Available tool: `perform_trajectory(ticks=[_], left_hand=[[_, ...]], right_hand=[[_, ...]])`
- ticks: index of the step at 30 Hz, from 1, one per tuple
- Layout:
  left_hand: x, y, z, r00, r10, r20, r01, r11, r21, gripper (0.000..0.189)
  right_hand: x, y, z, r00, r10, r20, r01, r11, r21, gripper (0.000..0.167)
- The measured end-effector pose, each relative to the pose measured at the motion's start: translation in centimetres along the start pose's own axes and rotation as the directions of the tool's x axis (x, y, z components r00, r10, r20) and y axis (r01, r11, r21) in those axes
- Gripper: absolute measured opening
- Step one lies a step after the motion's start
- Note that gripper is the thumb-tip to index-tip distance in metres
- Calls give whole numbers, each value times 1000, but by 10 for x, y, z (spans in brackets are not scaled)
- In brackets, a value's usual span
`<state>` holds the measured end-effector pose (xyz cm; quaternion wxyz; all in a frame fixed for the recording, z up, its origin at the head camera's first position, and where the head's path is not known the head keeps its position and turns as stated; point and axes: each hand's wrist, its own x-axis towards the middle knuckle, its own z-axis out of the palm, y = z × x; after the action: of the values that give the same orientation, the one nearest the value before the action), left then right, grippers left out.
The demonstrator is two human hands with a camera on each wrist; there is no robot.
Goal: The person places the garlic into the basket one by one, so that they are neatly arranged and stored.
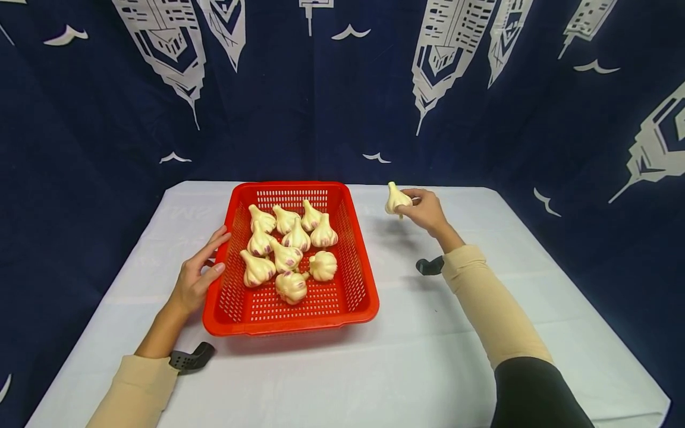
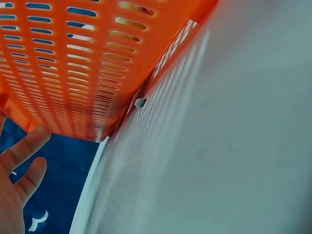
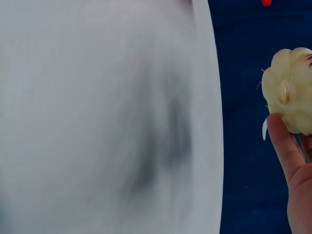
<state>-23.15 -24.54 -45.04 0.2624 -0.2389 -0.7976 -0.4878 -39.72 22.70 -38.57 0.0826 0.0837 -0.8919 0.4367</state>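
Note:
A red plastic basket (image 1: pixel 361 300) with slotted walls stands on the table, holding several garlic bulbs (image 1: pixel 259 270). At its left rim rests my left hand (image 1: pixel 195 279), thumb and fingers extended and apart. The left wrist view shows those fingers (image 2: pixel 30 146) beside the slotted outer wall (image 2: pixel 92 63). To the right of the basket, my right hand (image 1: pixel 426 213) pinches one garlic bulb (image 1: pixel 396 199) above the table, its stem pointing up. In the right wrist view that bulb's root end (image 3: pixel 284 91) faces the camera, and part of the bulb is cut off by the frame edge.
A white cloth covers the table (image 1: pixel 428 356). Behind it hangs a dark blue curtain (image 1: pixel 332 107) with white building prints. Each wrist carries a dark device, one on the left (image 1: pixel 192 358) and one on the right (image 1: pixel 430 266).

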Motion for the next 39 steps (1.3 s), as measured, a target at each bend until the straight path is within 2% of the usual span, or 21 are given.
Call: perform_trajectory(ticks=[9,15,21,33,39], left_hand=[[0,1,-1,1000,2,-2,-2,1000,-1,55],[1,1,0,1000,8,-3,-8,1000,-6,55],[1,1,1,1000,10,0,-10,1000,-5,55],[0,1,1,1000,9,1,-9,1000,-3,55],[-1,1,1,1000,19,-5,-19,1000,-6,55]], right_hand=[[-6,-17,2,993,-121,0,121,992,20,54],[-11,-37,6,968,-247,44,241,963,119,50],[-16,-56,10,943,-316,102,298,940,164,56],[-35,-95,16,880,-421,220,385,903,188,55],[-45,-112,23,821,-501,275,453,864,221,54]])
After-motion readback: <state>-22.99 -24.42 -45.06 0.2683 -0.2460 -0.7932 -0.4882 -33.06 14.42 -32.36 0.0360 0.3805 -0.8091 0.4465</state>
